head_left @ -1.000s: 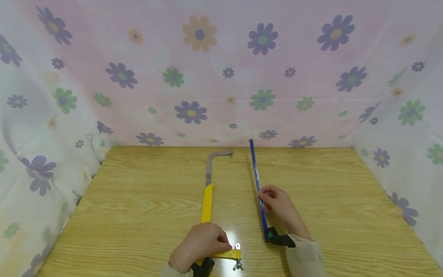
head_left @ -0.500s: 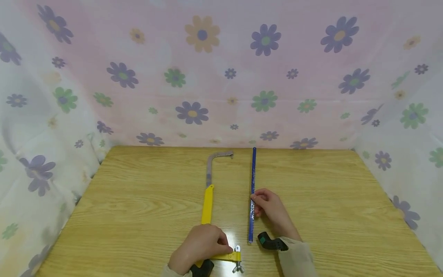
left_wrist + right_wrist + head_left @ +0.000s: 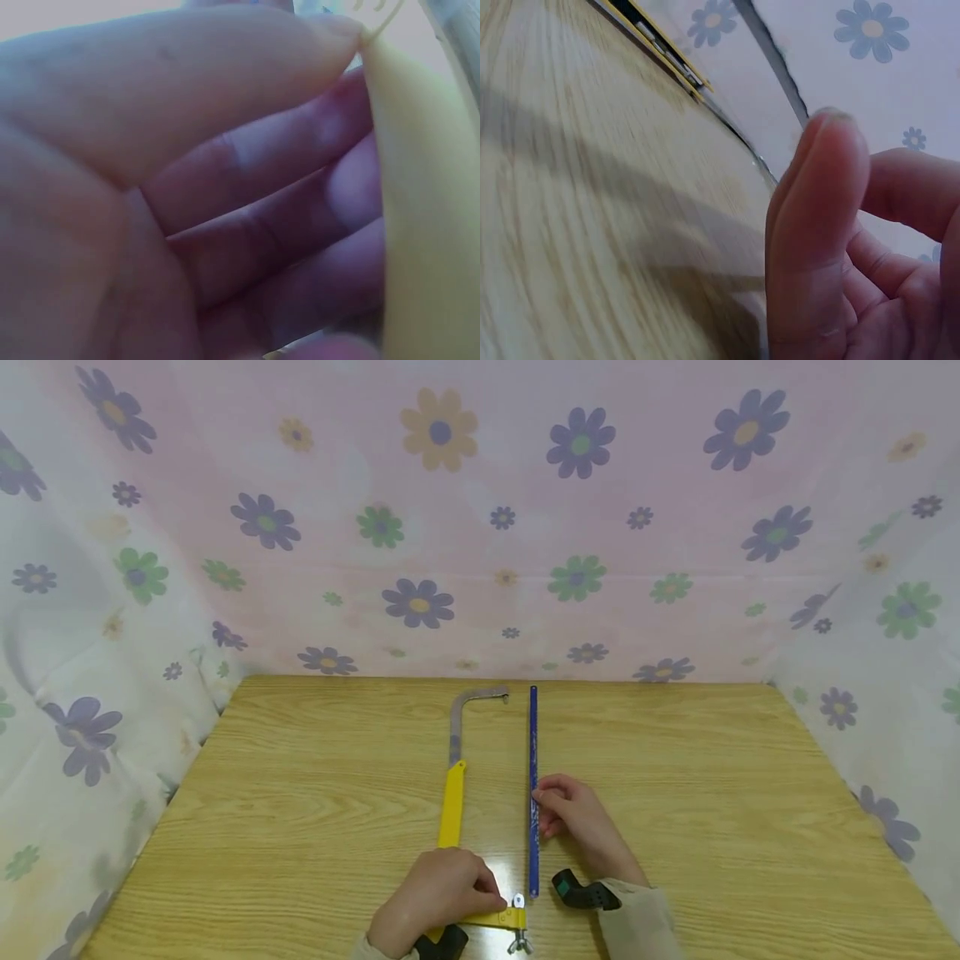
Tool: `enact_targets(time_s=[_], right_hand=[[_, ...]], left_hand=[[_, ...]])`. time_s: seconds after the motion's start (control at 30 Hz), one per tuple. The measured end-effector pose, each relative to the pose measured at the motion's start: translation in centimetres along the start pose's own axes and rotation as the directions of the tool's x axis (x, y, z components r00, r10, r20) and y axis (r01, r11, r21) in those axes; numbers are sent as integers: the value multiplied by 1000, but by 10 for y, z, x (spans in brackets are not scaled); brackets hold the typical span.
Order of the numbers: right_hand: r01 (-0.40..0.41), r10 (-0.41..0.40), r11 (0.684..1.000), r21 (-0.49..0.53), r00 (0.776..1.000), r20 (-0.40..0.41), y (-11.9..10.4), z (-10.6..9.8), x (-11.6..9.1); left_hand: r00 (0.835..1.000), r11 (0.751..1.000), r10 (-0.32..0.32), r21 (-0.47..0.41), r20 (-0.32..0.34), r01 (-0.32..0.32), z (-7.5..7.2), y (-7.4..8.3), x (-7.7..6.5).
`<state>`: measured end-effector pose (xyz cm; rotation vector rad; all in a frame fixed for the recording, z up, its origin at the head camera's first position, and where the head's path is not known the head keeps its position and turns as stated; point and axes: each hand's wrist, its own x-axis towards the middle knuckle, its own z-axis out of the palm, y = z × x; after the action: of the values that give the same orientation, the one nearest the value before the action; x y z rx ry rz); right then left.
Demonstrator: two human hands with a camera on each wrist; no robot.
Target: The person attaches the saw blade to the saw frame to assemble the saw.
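Observation:
A hacksaw frame [image 3: 452, 802] with a yellow body and a grey hooked far end [image 3: 454, 722] lies lengthwise on the table. My left hand [image 3: 441, 887] holds its near part, thumb and fingers on the yellow bar, which fills the right side of the left wrist view as a yellow strip [image 3: 429, 195]. A silver blade mount [image 3: 518, 902] and a wing nut [image 3: 520, 942] stick out at the near right end. My right hand [image 3: 587, 822] pinches a blue hacksaw blade [image 3: 534, 735] near its middle, right of the frame and almost parallel to it. The blade's near end is close to the mount.
The wood-grain table [image 3: 712, 777] is bounded by a flowered cloth [image 3: 480, 560] at the back and both sides. Black wrist straps show at the left wrist [image 3: 442, 943] and right wrist [image 3: 585, 892].
My right hand has brought the blade leftward toward the frame and turned it from slanted to nearly straight, its far end now lower. The left hand and frame have hardly moved.

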<state>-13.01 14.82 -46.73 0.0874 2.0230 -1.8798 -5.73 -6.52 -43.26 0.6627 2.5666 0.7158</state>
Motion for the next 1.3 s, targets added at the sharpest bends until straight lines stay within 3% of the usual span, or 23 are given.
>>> enact_targets(time_s=[0.27, 0.67, 1.0, 1.3], right_hand=[[13, -13, 1000, -10, 1000, 21, 2, 4, 0], [10, -10, 1000, 8, 1000, 17, 0, 13, 0], [10, -11, 999, -32, 1000, -8, 0, 18, 1], [4, -3, 999, -39, 1000, 19, -18, 21, -8]], left_hand=[[1000, 1000, 3, 0, 18, -3, 1, 0, 1], [1000, 1000, 8, -2, -29, -8, 3, -1, 2], [1000, 1000, 7, 11, -22, -6, 4, -3, 3], [1000, 1000, 2, 26, -31, -1, 5, -2, 4]])
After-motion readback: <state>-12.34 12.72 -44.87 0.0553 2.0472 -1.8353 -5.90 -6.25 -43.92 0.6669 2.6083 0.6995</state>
